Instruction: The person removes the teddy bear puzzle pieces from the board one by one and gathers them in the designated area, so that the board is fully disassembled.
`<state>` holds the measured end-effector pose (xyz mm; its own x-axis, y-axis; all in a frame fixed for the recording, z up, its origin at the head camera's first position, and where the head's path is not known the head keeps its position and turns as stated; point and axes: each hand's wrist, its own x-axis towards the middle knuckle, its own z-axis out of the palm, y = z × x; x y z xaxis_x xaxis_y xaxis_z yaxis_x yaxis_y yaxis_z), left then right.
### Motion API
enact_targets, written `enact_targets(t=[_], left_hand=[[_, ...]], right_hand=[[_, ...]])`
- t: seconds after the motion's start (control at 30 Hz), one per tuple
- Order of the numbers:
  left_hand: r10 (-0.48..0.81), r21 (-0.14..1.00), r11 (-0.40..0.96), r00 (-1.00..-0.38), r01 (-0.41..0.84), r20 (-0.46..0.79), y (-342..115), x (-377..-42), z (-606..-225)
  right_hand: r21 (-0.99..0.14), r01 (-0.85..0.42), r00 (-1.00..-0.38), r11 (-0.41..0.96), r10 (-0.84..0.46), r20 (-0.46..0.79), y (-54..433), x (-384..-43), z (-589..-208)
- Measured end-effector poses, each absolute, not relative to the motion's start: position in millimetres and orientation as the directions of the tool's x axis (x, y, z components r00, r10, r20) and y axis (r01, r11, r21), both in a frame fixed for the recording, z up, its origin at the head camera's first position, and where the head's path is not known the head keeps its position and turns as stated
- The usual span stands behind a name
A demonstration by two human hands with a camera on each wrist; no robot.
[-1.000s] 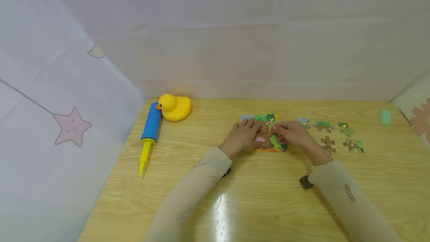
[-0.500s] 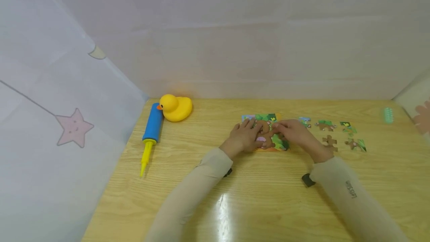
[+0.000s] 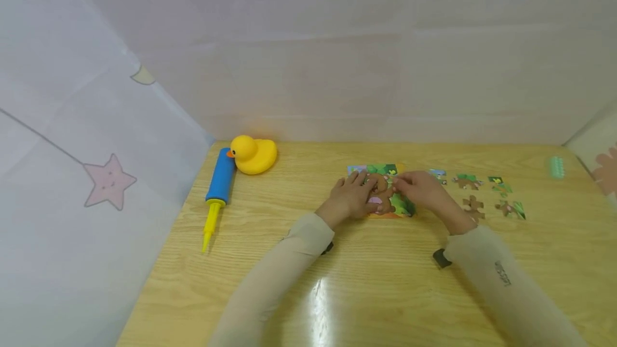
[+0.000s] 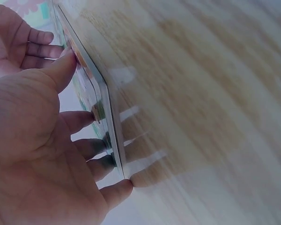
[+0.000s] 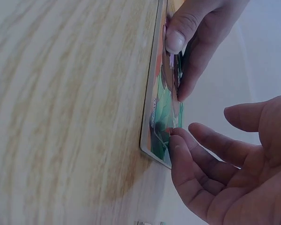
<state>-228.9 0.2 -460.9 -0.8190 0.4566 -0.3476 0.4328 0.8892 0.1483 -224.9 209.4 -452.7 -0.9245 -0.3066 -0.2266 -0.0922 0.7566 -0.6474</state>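
A puzzle board [image 3: 404, 206] with a brown bear picture lies on the wooden table. My left hand [image 3: 349, 197] rests on its left part, fingers spread over the bear; in the left wrist view the little finger touches the table beside the board edge. My right hand [image 3: 424, 190] is at the board's right side. In the right wrist view its bent fingers [image 5: 181, 164] touch the board's surface, the thumb stands apart, and no piece shows between them. Several loose puzzle pieces, among them a brown one [image 3: 474, 203], lie right of the board.
At the table's back left a yellow rubber duck [image 3: 255, 155] stands against a blue and yellow hand pump [image 3: 219, 181]. A small pale green ridged item [image 3: 556, 167] lies at the back right. Cloth-like walls [image 3: 308, 79] border the table behind and at both sides.
Both hands stay at the board in nearly the same place. The right fingers shift only slightly at its right part. The whole view has moved a little.
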Motion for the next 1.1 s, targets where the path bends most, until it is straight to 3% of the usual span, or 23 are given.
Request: enact_targets(t=[0.43, 0.9, 1.1], left_hand=[[0.460, 0.129, 0.887, -0.822, 0.443, -0.335, 0, -229, -462], [0.460, 0.143, 0.888, -0.823, 0.438, -0.333, 2, -228, -464], [0.470, 0.155, 0.882, -0.823, 0.444, -0.318, 1, -228, -464]], right_hand=[[-0.616, -0.015, -0.938, 0.788, -0.223, -0.263, 218, -224, -449], [-0.628, -0.013, -0.929, 0.778, -0.241, -0.280, 220, -225, -452], [-0.730, 0.044, -0.919, 0.682, -0.258, -0.297, 224, -219, -457]])
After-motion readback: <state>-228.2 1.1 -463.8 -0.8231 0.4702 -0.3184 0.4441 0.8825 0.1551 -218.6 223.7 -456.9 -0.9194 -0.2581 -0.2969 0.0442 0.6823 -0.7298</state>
